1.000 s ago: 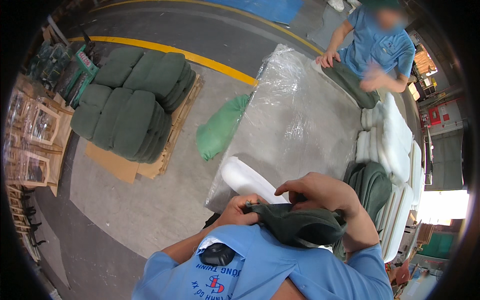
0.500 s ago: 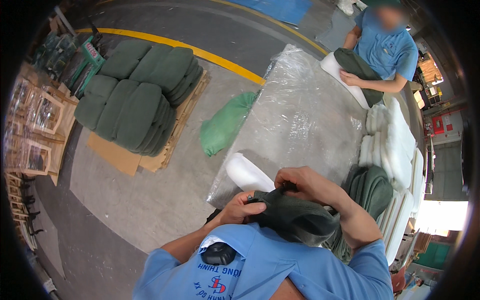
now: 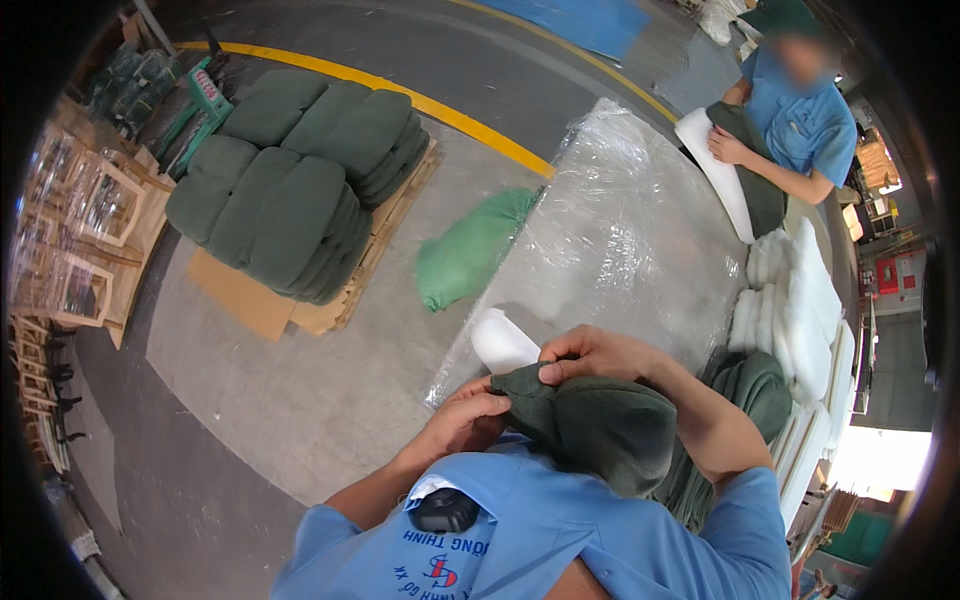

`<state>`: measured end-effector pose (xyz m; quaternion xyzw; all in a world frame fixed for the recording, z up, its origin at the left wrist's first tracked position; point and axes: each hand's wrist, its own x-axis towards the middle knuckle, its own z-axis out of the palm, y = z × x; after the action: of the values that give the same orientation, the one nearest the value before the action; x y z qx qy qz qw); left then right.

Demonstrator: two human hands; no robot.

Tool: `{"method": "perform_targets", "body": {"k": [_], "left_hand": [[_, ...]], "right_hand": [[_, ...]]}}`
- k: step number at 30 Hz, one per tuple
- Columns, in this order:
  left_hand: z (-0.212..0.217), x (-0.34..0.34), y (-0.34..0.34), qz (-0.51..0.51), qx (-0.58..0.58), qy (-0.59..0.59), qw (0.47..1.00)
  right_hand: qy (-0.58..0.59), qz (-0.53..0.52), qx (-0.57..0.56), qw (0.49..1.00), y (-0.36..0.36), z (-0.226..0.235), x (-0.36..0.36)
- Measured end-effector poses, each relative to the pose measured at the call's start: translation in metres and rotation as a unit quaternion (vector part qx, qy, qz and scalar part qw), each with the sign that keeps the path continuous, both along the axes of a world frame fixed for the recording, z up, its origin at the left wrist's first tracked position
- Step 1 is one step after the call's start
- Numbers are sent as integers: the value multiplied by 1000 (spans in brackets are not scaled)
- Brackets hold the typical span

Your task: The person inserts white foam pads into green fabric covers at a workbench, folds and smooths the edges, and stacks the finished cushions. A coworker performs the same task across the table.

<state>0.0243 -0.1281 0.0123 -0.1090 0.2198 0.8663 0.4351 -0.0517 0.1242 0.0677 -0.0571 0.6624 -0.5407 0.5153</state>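
Observation:
A dark green fabric cover (image 3: 615, 425) is gathered up close against my chest, its right part bulging in a rounded fold. With thumb and fingers, my left hand (image 3: 465, 415) grips its left edge. My right hand (image 3: 600, 355) pinches the upper edge a short way to the right, thumb on top. Beyond my hands a white foam pad (image 3: 500, 342) lies on the table (image 3: 610, 235), which is wrapped in clear plastic film; the fabric and my hands hide part of the pad.
Across the table a co-worker (image 3: 800, 120) handles a green cover on a white pad (image 3: 712, 165). Folded green covers (image 3: 755, 395) and stacked white pads (image 3: 795, 300) stand at my right. A green sack (image 3: 470, 250) lies left of the table, near a pallet of green cushions (image 3: 290, 215).
The cover has turned in my hands: its dark inner fold showed before, and a smooth bulge shows now. My right fingers have shifted along the edge, with the thumb now visible.

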Motion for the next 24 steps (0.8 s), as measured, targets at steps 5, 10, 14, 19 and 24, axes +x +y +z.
{"method": "perform_targets", "body": {"k": [5, 10, 14, 19, 24], "left_hand": [[-30, 4, 13, 112, -128, 42, 985], [-51, -14, 20, 157, -382, 197, 889], [-85, -36, 20, 203, -429, 235, 848], [-111, -54, 21, 186, -437, 202, 856], [-158, -65, 33, 207, -322, 108, 917]], "right_hand": [[57, -34, 46, 997, -20, -26, -15], [27, -138, -41, 989, -33, -71, -22], [45, -137, -65, 987, -40, -97, -37], [120, -202, -143, 961, -34, -145, -42], [-84, -356, -207, 907, -29, -188, -40]]}}
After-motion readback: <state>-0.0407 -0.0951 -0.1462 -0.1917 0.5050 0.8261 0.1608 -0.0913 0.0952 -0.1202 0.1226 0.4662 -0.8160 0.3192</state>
